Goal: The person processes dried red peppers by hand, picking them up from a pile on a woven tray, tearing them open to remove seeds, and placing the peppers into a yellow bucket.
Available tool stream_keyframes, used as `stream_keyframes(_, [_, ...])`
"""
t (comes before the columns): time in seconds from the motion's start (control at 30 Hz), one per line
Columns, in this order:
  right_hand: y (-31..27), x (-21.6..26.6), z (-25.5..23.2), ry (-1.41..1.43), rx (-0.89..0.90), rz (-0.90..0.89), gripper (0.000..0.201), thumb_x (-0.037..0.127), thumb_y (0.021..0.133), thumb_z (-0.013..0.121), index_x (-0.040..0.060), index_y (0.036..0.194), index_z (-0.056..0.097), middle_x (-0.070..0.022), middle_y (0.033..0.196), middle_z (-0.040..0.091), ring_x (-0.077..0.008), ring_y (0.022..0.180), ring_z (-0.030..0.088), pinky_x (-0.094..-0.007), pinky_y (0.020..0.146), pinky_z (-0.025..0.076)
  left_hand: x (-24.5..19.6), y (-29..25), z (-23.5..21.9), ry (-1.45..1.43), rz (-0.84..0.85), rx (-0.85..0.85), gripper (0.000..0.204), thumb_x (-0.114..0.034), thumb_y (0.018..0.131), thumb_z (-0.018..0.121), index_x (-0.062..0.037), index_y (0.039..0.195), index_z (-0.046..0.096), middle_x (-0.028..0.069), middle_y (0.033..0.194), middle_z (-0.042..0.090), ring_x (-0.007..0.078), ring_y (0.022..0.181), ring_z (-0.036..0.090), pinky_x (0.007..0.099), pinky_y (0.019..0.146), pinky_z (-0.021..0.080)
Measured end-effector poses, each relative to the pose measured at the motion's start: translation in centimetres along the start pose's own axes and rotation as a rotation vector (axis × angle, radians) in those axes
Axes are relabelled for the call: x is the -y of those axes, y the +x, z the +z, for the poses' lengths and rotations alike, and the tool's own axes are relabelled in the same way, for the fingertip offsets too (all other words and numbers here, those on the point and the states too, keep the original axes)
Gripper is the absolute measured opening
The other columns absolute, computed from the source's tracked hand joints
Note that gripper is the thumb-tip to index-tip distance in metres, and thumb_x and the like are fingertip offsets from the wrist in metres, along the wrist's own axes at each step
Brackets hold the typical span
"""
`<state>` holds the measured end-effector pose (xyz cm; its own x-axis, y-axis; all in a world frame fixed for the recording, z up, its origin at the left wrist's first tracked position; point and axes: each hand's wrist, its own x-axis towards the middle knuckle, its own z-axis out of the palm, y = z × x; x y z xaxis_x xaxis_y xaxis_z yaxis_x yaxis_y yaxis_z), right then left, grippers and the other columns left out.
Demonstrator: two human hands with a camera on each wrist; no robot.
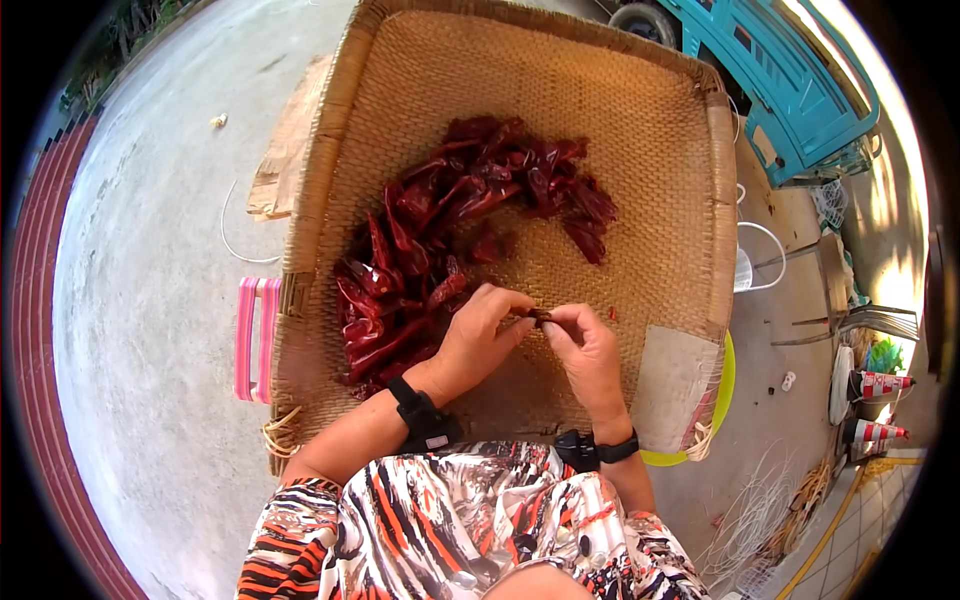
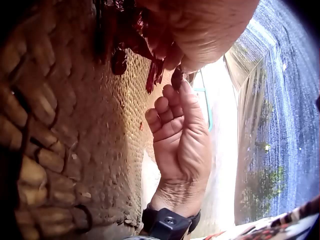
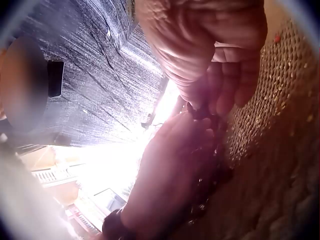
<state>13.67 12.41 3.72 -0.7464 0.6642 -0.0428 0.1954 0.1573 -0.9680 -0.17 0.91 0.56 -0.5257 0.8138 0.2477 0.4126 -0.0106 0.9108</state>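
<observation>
Both hands meet above the near part of a woven tray (image 1: pixel 640 110). The left hand (image 1: pixel 478 338) and the right hand (image 1: pixel 588 358) pinch a small dark red-brown piece (image 1: pixel 540 315) between them, one at each end. In the left wrist view the same dark piece (image 2: pixel 177 79) shows between the thumb and fingers of the two hands. Dried red peppers (image 1: pixel 410 250) lie in a curved heap on the tray, beyond and to the left of the hands. The right wrist view shows the piece only dimly.
A pale patch (image 1: pixel 675 385) covers the tray's near right corner. Left of the tray are a pink striped stool (image 1: pixel 257 340) and cardboard (image 1: pixel 288 150). A blue-green vehicle (image 1: pixel 790 90) stands at the upper right, with striped cones (image 1: pixel 880 385) and loose wire (image 1: pixel 750 515) lower down.
</observation>
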Motion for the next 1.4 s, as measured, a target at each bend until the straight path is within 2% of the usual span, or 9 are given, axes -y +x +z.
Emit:
stream_keyframes(0.07, [0.0, -0.3, -0.9, 0.112, -0.058, 0.057, 0.01, 0.007, 0.093, 0.062, 0.0034, 0.103, 0.063, -0.002, 0.09, 0.066, -0.0077, 0.078, 0.061, -0.0231, 0.071, 0.05, -0.6, 0.5, -0.7, 0.319, 0.257, -0.086, 0.025, -0.005, 0.082, 0.069, -0.0066, 0.105, 0.062, 0.0084, 0.106, 0.063, 0.0266, 0.106, 0.058, 0.0384, 0.091, 0.046])
stream_keyframes(0.2, [-0.1, -0.3, -5.3, 0.341, -0.481, 0.01, 0.014, 0.014, 0.095, 0.062, 0.0064, 0.107, 0.063, -0.001, 0.091, 0.064, -0.0069, 0.075, 0.058, -0.022, 0.069, 0.049, -0.2, 0.7, -0.9, 0.79, 0.156, -0.146, 0.038, -0.018, 0.078, 0.074, -0.0117, 0.114, 0.062, 0.0127, 0.136, 0.046, 0.0345, 0.134, 0.032, 0.0525, 0.112, 0.019])
stream_keyframes(0.4, [-3.2, -5.4, -16.9, 0.958, -0.768, -0.164, 0.024, 0.024, 0.097, 0.059, 0.0061, 0.112, 0.061, -0.0044, 0.098, 0.066, -0.0105, 0.077, 0.06, -0.0265, 0.07, 0.05, 0.7, 0.8, -0.3, 0.819, 0.02, -0.148, 0.046, -0.025, 0.079, 0.076, -0.0149, 0.121, 0.061, 0.0151, 0.141, 0.042, 0.0352, 0.136, 0.029, 0.055, 0.112, 0.015])
stream_keyframes(0.5, [-4.2, -5.3, -17.9, 1.262, -0.902, -0.01, 0.024, 0.026, 0.098, 0.057, 0.0071, 0.111, 0.061, -0.0042, 0.098, 0.067, -0.0116, 0.077, 0.061, -0.0269, 0.07, 0.051, 0.7, 0.8, -0.4, 0.804, 0.042, -0.197, 0.04, -0.023, 0.078, 0.076, -0.0152, 0.115, 0.063, 0.0113, 0.131, 0.05, 0.0313, 0.13, 0.037, 0.0536, 0.112, 0.017])
stream_keyframes(0.67, [-3.0, -4.1, -12.4, 0.916, -0.694, 0.077, 0.018, 0.019, 0.097, 0.057, 0.0075, 0.11, 0.06, -0.0033, 0.093, 0.066, -0.0111, 0.073, 0.058, -0.027, 0.066, 0.049, 1.2, 0.7, -1.0, 0.801, 0.135, -0.186, 0.031, -0.021, 0.075, 0.078, -0.0142, 0.102, 0.063, 0.0041, 0.112, 0.056, 0.0262, 0.116, 0.048, 0.0517, 0.11, 0.02])
stream_keyframes(0.97, [1.6, -1.4, -1.2, -0.062, 0.104, -0.004, 0.029, 0.012, 0.091, 0.064, 0.0036, 0.118, 0.058, -0.0061, 0.101, 0.063, -0.0116, 0.077, 0.062, -0.0257, 0.07, 0.05, 0.2, 0.7, -0.7, 0.752, 0.077, -0.121, 0.027, -0.024, 0.075, 0.078, -0.011, 0.096, 0.067, 0.0081, 0.125, 0.052, 0.0312, 0.127, 0.04, 0.0553, 0.111, 0.017])
stream_keyframes(1.17, [3.6, -0.8, 1.7, -0.507, 0.07, -0.122, 0.04, 0.008, 0.083, 0.068, 0.0076, 0.122, 0.057, -0.01, 0.12, 0.053, -0.021, 0.077, 0.064, -0.0345, 0.074, 0.052, 0.4, 0.6, -0.3, 0.757, 0.09, -0.058, 0.025, -0.02, 0.072, 0.078, -0.0172, 0.094, 0.067, 0.0082, 0.128, 0.051, 0.0312, 0.129, 0.039, 0.0539, 0.111, 0.018])
stream_keyframes(1.3, [3.9, -1.8, 1.3, -0.45, 0.154, -0.081, 0.048, 0.007, 0.08, 0.07, 0.0116, 0.126, 0.055, -0.0082, 0.122, 0.051, -0.0247, 0.083, 0.064, -0.0382, 0.077, 0.052, 0.5, 0.7, -0.4, 0.733, 0.119, -0.055, 0.027, -0.015, 0.072, 0.076, -0.0153, 0.097, 0.065, 0.0052, 0.124, 0.054, 0.0287, 0.127, 0.041, 0.0529, 0.111, 0.02])
stream_keyframes(1.4, [3.4, -0.9, 1.6, -0.444, 0.072, -0.146, 0.047, -0.002, 0.077, 0.071, 0.0082, 0.121, 0.058, -0.0104, 0.119, 0.052, -0.0207, 0.078, 0.064, -0.0329, 0.076, 0.052, 1.4, 0.6, -0.2, 0.773, 0.189, -0.08, 0.032, -0.012, 0.071, 0.076, -0.0141, 0.101, 0.064, 0.0034, 0.121, 0.056, 0.0273, 0.125, 0.043, 0.0523, 0.111, 0.021])
